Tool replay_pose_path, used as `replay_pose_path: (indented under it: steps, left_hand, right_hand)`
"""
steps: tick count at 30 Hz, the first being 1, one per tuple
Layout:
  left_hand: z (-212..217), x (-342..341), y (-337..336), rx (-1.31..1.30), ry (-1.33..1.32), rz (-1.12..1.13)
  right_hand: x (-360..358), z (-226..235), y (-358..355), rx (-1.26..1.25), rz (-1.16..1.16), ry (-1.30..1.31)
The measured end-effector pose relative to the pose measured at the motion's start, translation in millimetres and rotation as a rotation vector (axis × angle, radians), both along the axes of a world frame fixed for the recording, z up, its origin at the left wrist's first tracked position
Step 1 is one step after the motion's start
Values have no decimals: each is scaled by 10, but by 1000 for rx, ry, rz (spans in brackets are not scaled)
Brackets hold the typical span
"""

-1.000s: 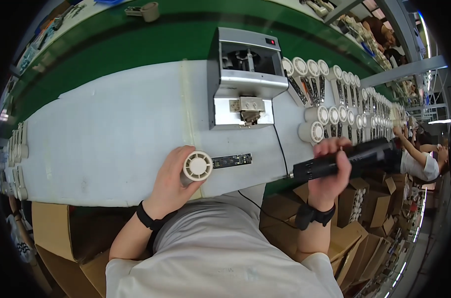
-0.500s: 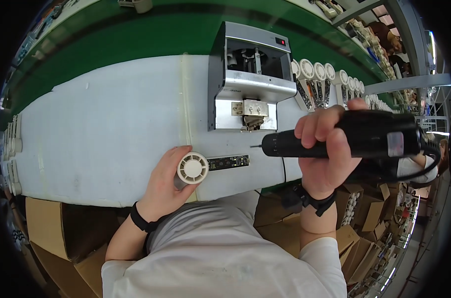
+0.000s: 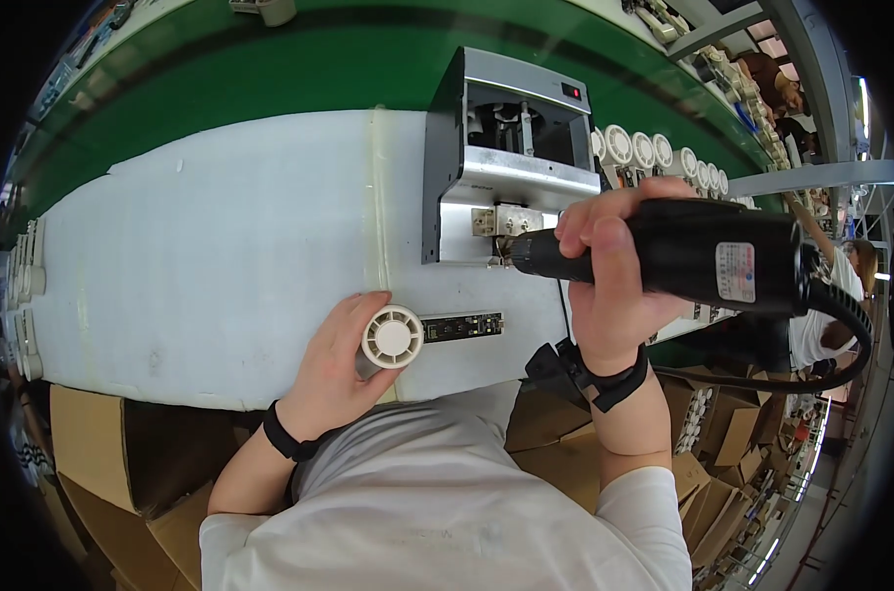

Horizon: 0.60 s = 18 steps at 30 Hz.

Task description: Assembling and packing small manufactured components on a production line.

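My left hand [image 3: 341, 357] is wrapped round the white round head of a handheld fan [image 3: 392, 337], its slotted end facing up. From the head a narrow handle with an exposed black circuit board [image 3: 462, 326] points right along the table. My right hand [image 3: 619, 261] grips a black electric screwdriver [image 3: 698, 254] by its body, held nearly level with a cable trailing from its rear. The screwdriver's front end is at the outlet of a silver-grey screw feeder [image 3: 521, 172], where it hides the bit, so I cannot tell whether bit and outlet touch.
More fans [image 3: 644, 150] with bare boards line up right of the feeder. Several white parts [image 3: 29, 261] lie at the table's left end. Cardboard boxes [image 3: 93, 443] stand below the front edge. A green strip [image 3: 299, 69] runs behind the white tabletop [image 3: 230, 236]. Another person [image 3: 846, 286] is at far right.
My right hand has carried the screwdriver left and away from me to the feeder's outlet. My left hand still holds the fan at nearly the same spot.
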<state>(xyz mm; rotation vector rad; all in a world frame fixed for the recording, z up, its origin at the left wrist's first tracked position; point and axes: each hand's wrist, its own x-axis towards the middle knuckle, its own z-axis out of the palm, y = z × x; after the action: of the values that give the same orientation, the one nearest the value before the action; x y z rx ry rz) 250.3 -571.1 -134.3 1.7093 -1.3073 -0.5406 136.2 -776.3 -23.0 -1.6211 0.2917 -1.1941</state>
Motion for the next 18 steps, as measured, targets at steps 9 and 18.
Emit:
replay_pose_path:
  steps: [9, 18]
  left_hand:
    - [-24, -21, 2, -10, 20, 15]
    - [-28, -10, -5, -10, 16, -14]
  right_hand:
    - [-158, 57, 100, 154, 5, 117]
    - [-501, -180, 264, 195, -17, 51]
